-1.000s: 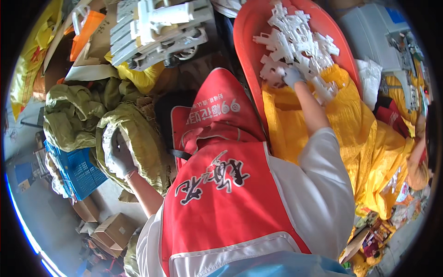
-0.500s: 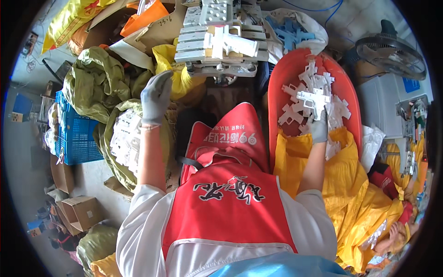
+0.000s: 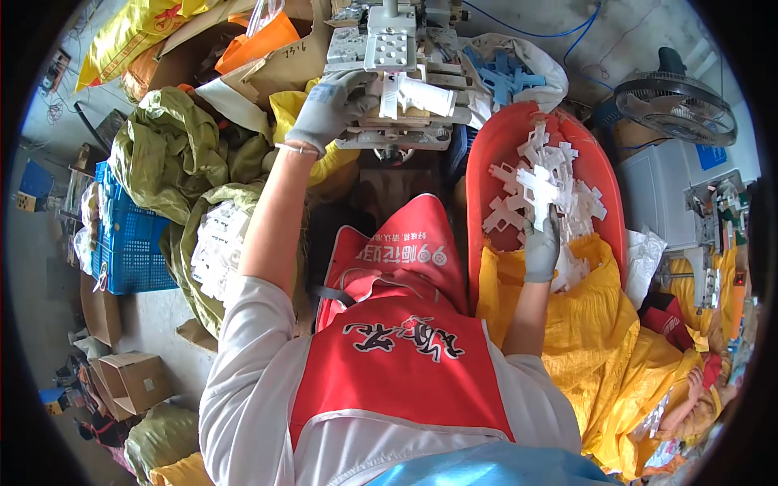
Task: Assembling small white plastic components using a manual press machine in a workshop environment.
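At the machine point(image 3: 391, 50) ahead of me, a white plastic toy pistol point(image 3: 425, 97) lies on the fixture below a perforated metal plate. My left hand point(image 3: 332, 109), in a grey glove, has come to the left end of this pistol; its fingers are bent and apart, and whether they touch it I cannot tell. Over the red tub point(image 3: 612, 174) on the right, my gloved right hand point(image 3: 541, 251) is closed on another white toy pistol point(image 3: 540, 188), gripping its lower end. Several more white toy pistols point(image 3: 585, 202) are piled in the tub beneath it.
A yellow woven sack point(image 3: 583, 340) drapes over the tub's near end. White parts point(image 3: 217, 247) fill a green sack on the left, beside a blue crate point(image 3: 134, 243). Blue toy pistols point(image 3: 506, 73) lie in a white sack behind the tub. A black fan point(image 3: 677, 101) stands far right.
My left hand has moved right and forward, from beside the machine to the pistol on its fixture. My right hand still holds its pistol over the tub, now tilted differently.
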`<state>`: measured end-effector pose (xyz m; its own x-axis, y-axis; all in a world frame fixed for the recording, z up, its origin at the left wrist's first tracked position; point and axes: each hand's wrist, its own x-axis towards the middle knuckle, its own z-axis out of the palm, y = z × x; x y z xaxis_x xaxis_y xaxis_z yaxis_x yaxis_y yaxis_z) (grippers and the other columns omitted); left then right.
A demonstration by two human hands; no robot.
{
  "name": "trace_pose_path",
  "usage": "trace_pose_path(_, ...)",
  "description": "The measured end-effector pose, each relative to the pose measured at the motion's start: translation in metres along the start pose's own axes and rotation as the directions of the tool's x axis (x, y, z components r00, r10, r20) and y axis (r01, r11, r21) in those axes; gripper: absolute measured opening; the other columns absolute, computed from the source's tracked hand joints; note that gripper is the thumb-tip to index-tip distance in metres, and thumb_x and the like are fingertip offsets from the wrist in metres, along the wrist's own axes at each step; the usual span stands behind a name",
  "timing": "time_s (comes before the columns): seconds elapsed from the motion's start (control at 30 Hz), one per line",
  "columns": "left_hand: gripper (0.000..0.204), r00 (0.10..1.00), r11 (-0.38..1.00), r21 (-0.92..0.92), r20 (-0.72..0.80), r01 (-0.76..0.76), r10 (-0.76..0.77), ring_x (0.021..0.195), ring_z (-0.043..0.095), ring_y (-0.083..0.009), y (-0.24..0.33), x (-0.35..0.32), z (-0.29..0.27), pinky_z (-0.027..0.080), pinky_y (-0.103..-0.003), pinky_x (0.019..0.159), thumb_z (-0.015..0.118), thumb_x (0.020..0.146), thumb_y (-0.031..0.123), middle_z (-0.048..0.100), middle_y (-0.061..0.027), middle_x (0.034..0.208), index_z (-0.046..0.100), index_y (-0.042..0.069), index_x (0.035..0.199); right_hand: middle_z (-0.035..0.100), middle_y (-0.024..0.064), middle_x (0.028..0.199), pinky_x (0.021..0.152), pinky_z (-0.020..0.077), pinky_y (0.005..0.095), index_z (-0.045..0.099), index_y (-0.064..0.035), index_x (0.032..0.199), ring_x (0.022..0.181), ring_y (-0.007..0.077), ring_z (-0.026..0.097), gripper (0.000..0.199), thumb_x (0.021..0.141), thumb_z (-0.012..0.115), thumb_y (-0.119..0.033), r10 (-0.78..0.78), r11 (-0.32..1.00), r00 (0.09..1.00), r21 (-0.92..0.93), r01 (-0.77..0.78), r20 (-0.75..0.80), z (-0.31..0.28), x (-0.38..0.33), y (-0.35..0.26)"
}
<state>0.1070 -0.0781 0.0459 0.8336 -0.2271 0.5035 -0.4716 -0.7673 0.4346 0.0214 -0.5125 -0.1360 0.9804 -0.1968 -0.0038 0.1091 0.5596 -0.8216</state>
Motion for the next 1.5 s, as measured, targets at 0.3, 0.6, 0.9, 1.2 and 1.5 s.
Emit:
trace_pose_path(0.3, 0.025, 0.989, 0.957, -0.250, 0.026, 0.146, -0.144, 0.079, 0.066, -0.0208, 0.001, 0.010, -0.001, 0.051, -0.032, 0.068, 0.065, 0.084, 0.015, 0.066, -0.0111, 0.091, 0.062, 0.005, 0.106, 0.053, 0.0074, 0.121, 0.092, 0.0423, 0.0382, 0.050, -0.0095, 0.129, 0.099, 0.0214, 0.052, 0.036, 0.095, 0.050, -0.020, -0.018, 0.975, 0.993, 0.221, -0.010, 0.121, 0.058, 0.011, -0.039)
trace_pose_path(0.6, 0.035, 0.956, 0.999, 0.017, -0.290, 0.044, -0.037, 0.087, 0.064, -0.0219, 0.001, -0.045, -0.017, 0.050, -0.031, 0.077, 0.073, 0.077, 0.017, 0.066, -0.0100, 0.105, 0.063, 0.007, 0.110, 0.052, 0.0078, 0.126, 0.096, 0.0432, 0.0321, 0.041, -0.0028, 0.136, 0.107, 0.0140, 0.054, 0.041, 0.096, 0.045, -0.012, -0.150, 0.912, 0.935, -0.321, 0.256, 0.322, 0.178, 0.038, -0.048)
trace_pose_path(0.9, 0.040, 0.790, 0.933, -0.130, -0.500, 0.336, -0.355, 0.085, 0.060, -0.0211, -0.002, -0.141, -0.040, 0.050, -0.030, 0.076, 0.075, 0.069, 0.006, 0.064, -0.0080, 0.107, 0.064, 0.006, 0.106, 0.053, 0.0150, 0.124, 0.101, 0.0380, 0.0362, 0.053, -0.0068, 0.126, 0.117, 0.0308, 0.050, 0.043, 0.083, 0.054, 0.001, -0.160, 0.268, 0.370, -0.320, 0.909, 0.915, 0.257, 0.099, -0.021)
trace_pose_path(1.2, 0.039, 0.725, 0.901, -0.150, -0.546, 0.408, -0.419, 0.088, 0.059, -0.0232, -0.037, -0.191, -0.036, 0.048, -0.032, 0.081, 0.074, 0.068, 0.004, 0.063, -0.0084, 0.111, 0.064, 0.005, 0.106, 0.053, 0.0135, 0.121, 0.097, 0.0401, 0.0400, 0.053, -0.0106, 0.126, 0.112, 0.0351, 0.049, 0.055, 0.075, 0.057, 0.007, 0.099, -0.047, 0.238, -0.235, 0.971, 0.966, 0.280, 0.088, -0.036)
trace_pose_path(1.5, 0.037, 0.610, 0.779, -0.094, -0.566, 0.621, -0.555, 0.093, 0.062, -0.0272, -0.105, -0.165, -0.022, 0.049, -0.035, 0.082, 0.071, 0.078, 0.019, 0.064, -0.0139, 0.103, 0.062, 0.008, 0.113, 0.052, 0.0134, 0.123, 0.098, 0.0398, 0.0397, 0.051, -0.0109, 0.128, 0.114, 0.0342, 0.049, 0.055, 0.076, 0.053, 0.006, 0.031, -0.001, 0.327, -0.327, 0.945, 0.945, 0.272, 0.083, -0.029)
